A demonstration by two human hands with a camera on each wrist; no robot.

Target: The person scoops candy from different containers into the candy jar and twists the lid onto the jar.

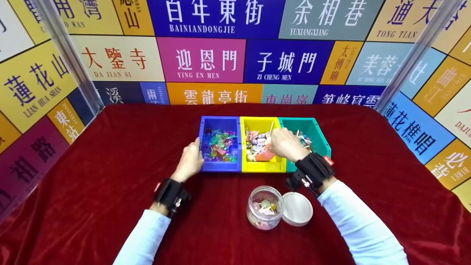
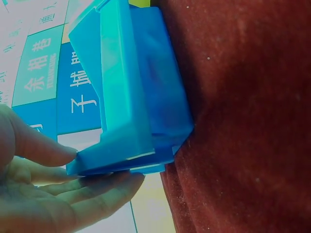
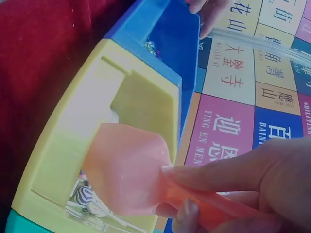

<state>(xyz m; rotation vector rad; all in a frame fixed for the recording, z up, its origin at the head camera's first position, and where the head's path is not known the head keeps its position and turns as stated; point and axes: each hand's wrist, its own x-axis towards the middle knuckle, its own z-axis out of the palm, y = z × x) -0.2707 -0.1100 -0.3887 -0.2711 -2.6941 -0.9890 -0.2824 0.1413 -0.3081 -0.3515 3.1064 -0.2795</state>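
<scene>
A coral-pink scoop is held by its handle in my right hand, its bowl inside the yellow bin among lollipops. In the right wrist view the thumb lies along the handle and fingers curl beneath it. My left hand grips the outer left side of the blue bin; the left wrist view has the thumb on the wall's edge and the fingers against its other face. Colourful wrapped candies fill the blue bin's floor.
A green bin with more sweets adjoins the yellow one on the right, partly behind my right hand. Nearer me stand a clear jar holding some lollipops and its white lid. Dark red cloth covers the table; sign-printed panels rise behind.
</scene>
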